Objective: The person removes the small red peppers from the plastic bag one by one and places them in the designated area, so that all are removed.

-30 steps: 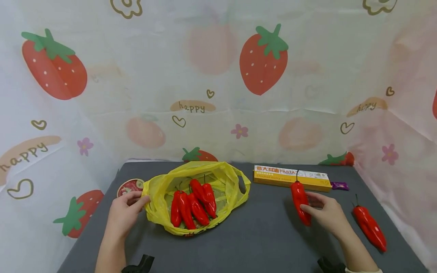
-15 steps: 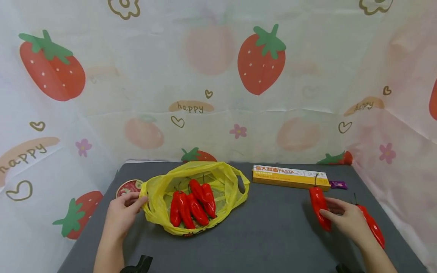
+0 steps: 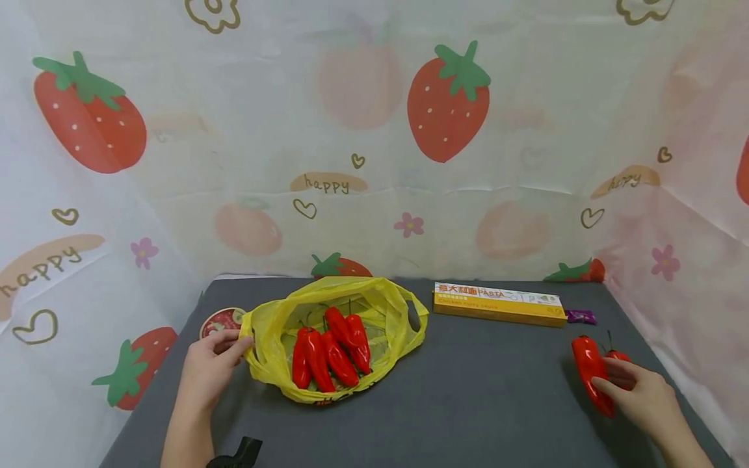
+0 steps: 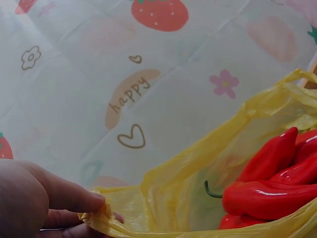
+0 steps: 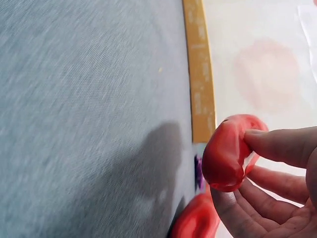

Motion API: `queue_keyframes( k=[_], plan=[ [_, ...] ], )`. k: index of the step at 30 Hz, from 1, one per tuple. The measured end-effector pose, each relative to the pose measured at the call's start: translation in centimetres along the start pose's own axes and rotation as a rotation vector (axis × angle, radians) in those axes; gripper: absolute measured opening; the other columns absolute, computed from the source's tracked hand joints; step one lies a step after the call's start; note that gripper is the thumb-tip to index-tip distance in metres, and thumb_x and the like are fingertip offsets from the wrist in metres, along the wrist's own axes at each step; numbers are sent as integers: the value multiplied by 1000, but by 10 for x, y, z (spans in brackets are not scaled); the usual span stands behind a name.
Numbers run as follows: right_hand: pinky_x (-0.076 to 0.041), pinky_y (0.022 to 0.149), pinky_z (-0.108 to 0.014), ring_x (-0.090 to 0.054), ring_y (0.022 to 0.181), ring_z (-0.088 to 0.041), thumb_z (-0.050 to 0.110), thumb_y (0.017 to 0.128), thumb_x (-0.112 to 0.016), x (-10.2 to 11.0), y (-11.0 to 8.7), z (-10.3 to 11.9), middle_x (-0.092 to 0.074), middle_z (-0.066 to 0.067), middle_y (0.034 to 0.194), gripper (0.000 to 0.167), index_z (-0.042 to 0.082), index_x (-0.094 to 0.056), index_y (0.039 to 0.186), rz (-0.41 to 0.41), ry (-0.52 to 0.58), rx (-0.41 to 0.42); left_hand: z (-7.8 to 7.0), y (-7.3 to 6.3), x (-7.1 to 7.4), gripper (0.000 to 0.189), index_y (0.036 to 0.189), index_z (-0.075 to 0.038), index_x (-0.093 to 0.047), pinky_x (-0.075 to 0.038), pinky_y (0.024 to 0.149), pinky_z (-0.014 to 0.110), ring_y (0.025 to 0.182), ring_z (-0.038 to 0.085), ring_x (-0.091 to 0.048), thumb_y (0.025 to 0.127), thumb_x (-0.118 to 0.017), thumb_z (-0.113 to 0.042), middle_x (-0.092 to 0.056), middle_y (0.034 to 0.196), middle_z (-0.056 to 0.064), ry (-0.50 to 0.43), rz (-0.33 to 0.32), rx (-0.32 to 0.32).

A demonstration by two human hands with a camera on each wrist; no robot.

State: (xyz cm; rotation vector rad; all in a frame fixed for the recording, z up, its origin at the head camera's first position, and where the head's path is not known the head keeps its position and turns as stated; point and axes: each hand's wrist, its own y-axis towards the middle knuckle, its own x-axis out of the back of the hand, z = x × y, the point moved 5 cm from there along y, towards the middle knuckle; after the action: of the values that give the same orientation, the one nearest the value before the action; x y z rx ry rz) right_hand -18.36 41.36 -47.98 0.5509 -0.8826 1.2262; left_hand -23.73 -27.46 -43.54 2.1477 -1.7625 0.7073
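Observation:
My left hand (image 3: 212, 367) pinches the left rim of a yellow plastic bag (image 3: 266, 364), whose mouth gapes toward me. Several red chili peppers (image 3: 335, 357) lie inside the bag; the left wrist view shows the thumb and fingers (image 4: 74, 196) on the gathered plastic. Over at the right side of the table, my right hand (image 3: 646, 396) holds one red chili pepper (image 3: 591, 376) between thumb and fingers, above the dark surface. Partly hidden behind that hand is another red chili pepper (image 5: 196, 218) on the table.
A yellow and white pasta box (image 3: 497, 307) lies along the back right, with a small purple packet (image 3: 581, 316) at its end. Left of the bag is a round item with a red, food-like picture (image 3: 222, 321). A strawberry-printed cloth (image 3: 363, 130) hangs behind the grey table (image 3: 468, 403).
My right hand has carried its chili pepper rightward and slightly toward me, now covering most of the pepper on the table. The left hand keeps its grip on the bag's rim.

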Motion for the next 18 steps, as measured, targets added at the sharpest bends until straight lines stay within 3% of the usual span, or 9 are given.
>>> queue_keyframes(
  k=[6,11,18],
  plan=[
    [-57,77,-51,-67,95,-39,42,88,-77,-2,0,-10,-64,-36,118,76,-14,-52,133,15,-53,-34,0,0,-1,54,128,0,-63,-52,71,19,95,22,-63,97,-67,-43,-69,114,15,10,1,5],
    [-54,78,-55,-67,92,-40,35,88,-77,-5,0,-13,-67,-34,109,69,-15,-53,130,-1,-129,0,1,0,0,57,128,0,-64,-52,72,20,93,21,-63,95,-67,-47,-70,111,12,9,-1,5],
    [-49,85,-63,-63,96,-47,26,87,-76,-11,-3,-15,-66,-36,107,61,-20,-56,122,15,-206,-13,-2,-1,0,48,127,0,-64,-54,75,23,88,16,-62,98,-66,-37,-70,111,13,2,-3,-1]
  ],
)
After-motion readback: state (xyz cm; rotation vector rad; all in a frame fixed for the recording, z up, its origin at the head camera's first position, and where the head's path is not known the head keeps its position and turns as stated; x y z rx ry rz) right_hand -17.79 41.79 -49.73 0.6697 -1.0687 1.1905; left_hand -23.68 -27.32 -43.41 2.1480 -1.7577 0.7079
